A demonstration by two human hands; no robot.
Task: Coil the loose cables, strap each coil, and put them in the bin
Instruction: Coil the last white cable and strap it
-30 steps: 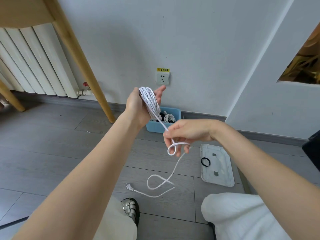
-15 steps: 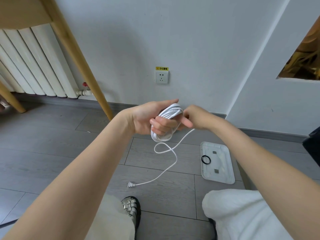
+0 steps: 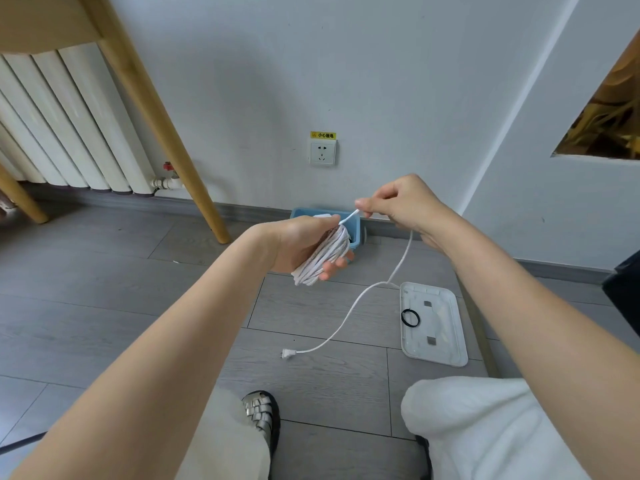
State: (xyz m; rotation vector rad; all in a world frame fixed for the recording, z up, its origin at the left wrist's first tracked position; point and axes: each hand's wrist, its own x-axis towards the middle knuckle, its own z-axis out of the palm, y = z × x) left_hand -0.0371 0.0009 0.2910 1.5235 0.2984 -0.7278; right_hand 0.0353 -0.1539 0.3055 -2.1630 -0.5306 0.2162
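A white cable coil (image 3: pixel 323 258) is wound around my left hand (image 3: pixel 299 242), which holds it above the floor. My right hand (image 3: pixel 398 202) pinches the loose strand just up and right of the coil. From there the free end hangs down and trails across the floor to a white plug (image 3: pixel 288 354). The blue bin (image 3: pixel 301 213) stands against the wall behind my left hand, mostly hidden by it. A black elastic band (image 3: pixel 410 318) lies on a white lid (image 3: pixel 446 341) on the floor to the right.
A wooden chair leg (image 3: pixel 166 133) slants down at the left, with a white radiator (image 3: pixel 62 133) behind it. A wall socket (image 3: pixel 322 153) sits above the bin. My knees and a silver sandal (image 3: pixel 259 415) fill the near floor.
My right hand has lifted up and to the right, drawing the strand off the coil. The slack on the floor has straightened and the plug has slid closer.
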